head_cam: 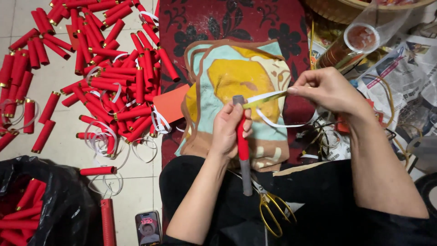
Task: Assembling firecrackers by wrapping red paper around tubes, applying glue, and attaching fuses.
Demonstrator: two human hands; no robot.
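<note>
Hands work over the person's lap, above a patterned cushion (236, 86) lying on a dark red floral rug (205, 23). Left hand (230, 130) has its fingers clenched around a red paper tube (242, 141) mounted on a grey rod (246, 175); the rod stands nearly upright, its grey tip showing above the fist and its lower end reaching down to the dark clothing on the lap. Right hand (325, 89) pinches the end of a gold strip (264, 99) between thumb and fingertips; the strip runs leftward to the top of the tube, just below the rod's tip. A white backing ribbon (277, 122) hangs in a loose curve beneath the strip. Yellow-handled scissors (273, 209) lie on the lap, just beside the rod's lower end. On the tiled floor (136, 182) to the left, a large heap of finished red tubes (109, 68), many with gold bands, is mixed with curls of white ribbon. A black plastic bag (54, 200) at lower left holds more red tubes. A phone (148, 228) lies on the tiles near the lap. Newspaper (400, 68) and a clear plastic cup (353, 43) sit at upper right.
</note>
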